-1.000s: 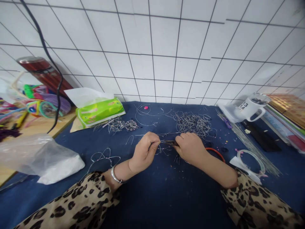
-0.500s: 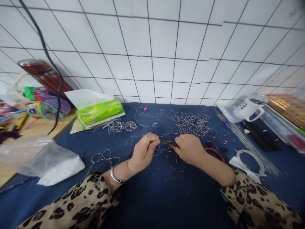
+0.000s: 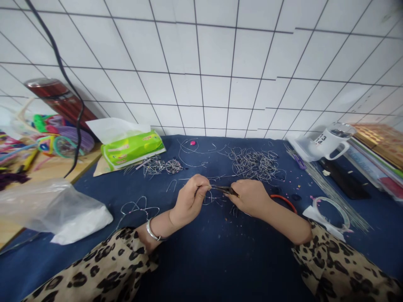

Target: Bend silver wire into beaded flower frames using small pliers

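My left hand (image 3: 192,193) is closed in a pinch on a thin metal wire (image 3: 210,186). My right hand (image 3: 250,196) wraps round a pair of pliers (image 3: 226,190), whose jaws point left and meet the wire close to my left fingertips. A red-orange pliers handle (image 3: 283,200) shows beyond my right wrist. Below the jaws lies a small bent wire shape (image 3: 211,198) with loose ends. A tangled heap of wire pieces (image 3: 256,162) sits just behind my right hand. Left of my left forearm lies a looped wire shape (image 3: 138,208).
A green tissue pack (image 3: 132,149), a small wire heap (image 3: 154,165) and a pink bead (image 3: 192,143) lie at the back. On the left is a plastic bag of white material (image 3: 80,222). To the right are straight wires (image 3: 336,197), a clear coil (image 3: 333,212) and a white mug (image 3: 330,142).
Hardly anything differs. The pliers' jaws and my right hand have shifted very slightly; both hands keep their grips.
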The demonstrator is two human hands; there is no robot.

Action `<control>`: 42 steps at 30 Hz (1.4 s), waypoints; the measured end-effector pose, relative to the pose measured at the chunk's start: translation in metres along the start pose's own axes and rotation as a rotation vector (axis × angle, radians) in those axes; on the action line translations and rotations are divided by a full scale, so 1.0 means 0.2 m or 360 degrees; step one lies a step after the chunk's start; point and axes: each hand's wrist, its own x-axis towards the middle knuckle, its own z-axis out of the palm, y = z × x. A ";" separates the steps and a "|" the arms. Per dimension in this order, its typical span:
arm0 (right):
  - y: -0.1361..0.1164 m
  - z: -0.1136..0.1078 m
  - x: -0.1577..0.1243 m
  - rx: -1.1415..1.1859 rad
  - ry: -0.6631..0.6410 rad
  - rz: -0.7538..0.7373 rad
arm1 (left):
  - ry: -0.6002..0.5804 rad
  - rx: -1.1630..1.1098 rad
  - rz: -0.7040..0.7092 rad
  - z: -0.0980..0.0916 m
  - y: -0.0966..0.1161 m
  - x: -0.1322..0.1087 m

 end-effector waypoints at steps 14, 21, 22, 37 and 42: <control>0.02 -0.03 0.03 0.0302 -0.0322 0.0095 | -0.0001 -0.0022 -0.0017 -0.01 -0.01 0.01; 0.07 -0.03 0.04 0.0704 -0.0387 0.0170 | 0.0075 -0.0237 -0.0458 -0.01 0.00 0.02; 0.07 -0.03 0.04 0.0712 -0.0371 0.0160 | 0.0083 -0.0287 -0.0480 -0.01 0.00 0.02; 0.03 -0.06 0.03 0.0589 -0.0328 0.0049 | -0.0085 -0.0339 -0.0405 -0.02 0.00 0.03; 0.04 -0.03 0.03 0.0453 -0.0290 0.0045 | -0.0141 -0.0317 -0.0495 -0.02 0.01 0.03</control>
